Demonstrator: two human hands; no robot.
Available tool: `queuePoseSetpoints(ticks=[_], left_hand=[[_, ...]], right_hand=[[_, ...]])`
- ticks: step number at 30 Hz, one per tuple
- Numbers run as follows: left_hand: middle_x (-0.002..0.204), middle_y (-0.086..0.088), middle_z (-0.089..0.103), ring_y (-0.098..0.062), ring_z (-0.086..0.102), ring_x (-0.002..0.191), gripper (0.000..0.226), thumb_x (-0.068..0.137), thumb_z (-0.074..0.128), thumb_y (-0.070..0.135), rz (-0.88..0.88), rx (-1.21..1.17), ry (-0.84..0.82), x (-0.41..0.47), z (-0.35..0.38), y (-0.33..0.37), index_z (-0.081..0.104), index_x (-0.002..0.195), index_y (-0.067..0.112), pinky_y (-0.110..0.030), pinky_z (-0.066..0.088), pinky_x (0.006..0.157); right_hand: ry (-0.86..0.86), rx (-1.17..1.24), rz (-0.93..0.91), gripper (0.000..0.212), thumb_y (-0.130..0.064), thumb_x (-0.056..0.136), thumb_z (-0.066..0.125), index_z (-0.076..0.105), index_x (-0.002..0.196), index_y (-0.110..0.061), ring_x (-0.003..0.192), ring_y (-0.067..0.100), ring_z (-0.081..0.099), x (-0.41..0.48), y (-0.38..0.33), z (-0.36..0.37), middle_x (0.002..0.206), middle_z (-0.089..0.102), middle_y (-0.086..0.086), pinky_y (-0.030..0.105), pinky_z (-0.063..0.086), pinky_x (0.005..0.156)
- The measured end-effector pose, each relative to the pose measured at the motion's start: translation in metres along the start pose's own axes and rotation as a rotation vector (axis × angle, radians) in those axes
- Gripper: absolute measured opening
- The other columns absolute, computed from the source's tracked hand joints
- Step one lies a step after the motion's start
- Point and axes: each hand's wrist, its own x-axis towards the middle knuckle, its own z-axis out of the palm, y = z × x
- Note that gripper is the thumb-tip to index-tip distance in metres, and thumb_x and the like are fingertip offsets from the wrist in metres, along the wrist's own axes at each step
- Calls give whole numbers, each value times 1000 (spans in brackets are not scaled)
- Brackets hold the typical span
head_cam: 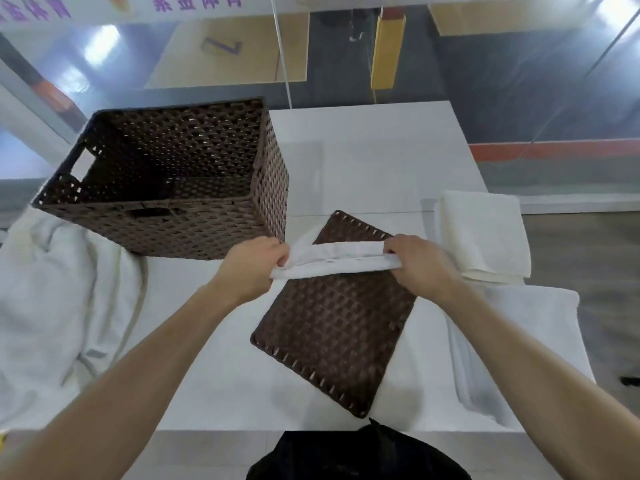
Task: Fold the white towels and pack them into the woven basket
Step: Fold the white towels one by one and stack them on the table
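A dark brown woven basket [166,181] stands tilted on the left of the white table, its inside bare. Its flat woven lid [332,327] lies on the table in front of me. My left hand [254,263] and my right hand [420,263] each grip one end of a white towel [332,259], stretched between them as a narrow band above the lid's far part. A folded white towel [485,233] lies at the right. A crumpled white towel [59,292] is heaped at the left, partly under the basket.
Another white towel [519,341] lies spread at the right under my forearm, reaching the table's right edge. The white table [363,161] ends at a glass wall behind. A dark garment [356,455] shows at the near edge.
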Motion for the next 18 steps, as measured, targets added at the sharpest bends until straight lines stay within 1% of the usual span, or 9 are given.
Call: queuePoseSetpoints(ticks=[2, 3, 5, 7, 10, 12, 13, 16, 18], left_hand=[[98, 5, 61, -23, 60, 91, 45, 68, 74, -3, -1, 3, 13, -23, 33, 14, 60, 99, 26, -37, 50, 70], [104, 3, 63, -24, 62, 95, 47, 69, 74, -2, -13, -11, -52, -35, 56, 21, 64, 105, 25, -38, 52, 74], [129, 2, 60, -25, 60, 117, 54, 81, 74, 10, -8, -21, -281, -59, 97, 34, 64, 131, 27, -39, 53, 93], [145, 4, 51, -21, 51, 135, 57, 91, 70, 24, -15, -83, -410, -79, 124, 39, 57, 146, 28, -36, 47, 107], [131, 9, 62, -16, 60, 123, 32, 98, 61, 23, -211, -348, -244, -86, 131, 31, 68, 129, 28, -37, 51, 106], [115, 10, 63, -16, 65, 109, 22, 101, 63, 26, -441, -453, -106, -81, 130, 21, 69, 122, 27, -37, 56, 94], [114, 8, 62, -18, 66, 107, 25, 101, 67, 32, -588, -512, -52, -77, 130, 15, 66, 125, 26, -36, 55, 89], [130, 0, 63, -26, 66, 116, 73, 90, 82, 53, -1040, -909, -57, -58, 132, -8, 50, 147, 20, -40, 54, 98], [137, -4, 65, -27, 68, 119, 96, 80, 88, 61, -1166, -1120, -103, -45, 140, -23, 47, 153, 15, -46, 56, 106]], right_hand=[[9, -36, -70, 33, -6, 76, 73, 69, 108, -15, 91, 34, 69, -28, 4, 31, 100, 68, 5, 44, 57, 78], [-102, -32, -85, 39, -10, 78, 74, 70, 116, -14, 101, 36, 70, -43, 7, 51, 108, 68, 8, 47, 57, 88], [-407, -103, -83, 59, -36, 90, 71, 58, 143, -16, 136, 34, 55, -74, 11, 86, 142, 57, 9, 49, 43, 116], [-511, -180, -62, 69, -58, 98, 60, 46, 155, -21, 154, 28, 35, -93, 16, 112, 159, 40, 4, 50, 27, 129], [-269, -209, -44, 52, -58, 106, 41, 66, 134, -22, 141, 26, 50, -88, 13, 122, 143, 58, 3, 53, 31, 126], [-141, -198, -14, 59, -56, 108, 29, 72, 125, -19, 133, 27, 55, -71, 3, 122, 134, 64, 5, 49, 36, 121], [-89, -179, -16, 62, -55, 108, 26, 69, 129, -17, 137, 29, 53, -62, -2, 123, 138, 62, 7, 49, 36, 121], [-38, -138, -22, 63, -56, 111, 33, 47, 158, -16, 159, 35, 29, -34, -18, 130, 166, 41, 15, 59, 26, 128], [-92, -166, -19, 75, -65, 110, 26, 23, 170, -21, 166, 32, 7, -22, -23, 137, 177, 17, 13, 63, 15, 130]])
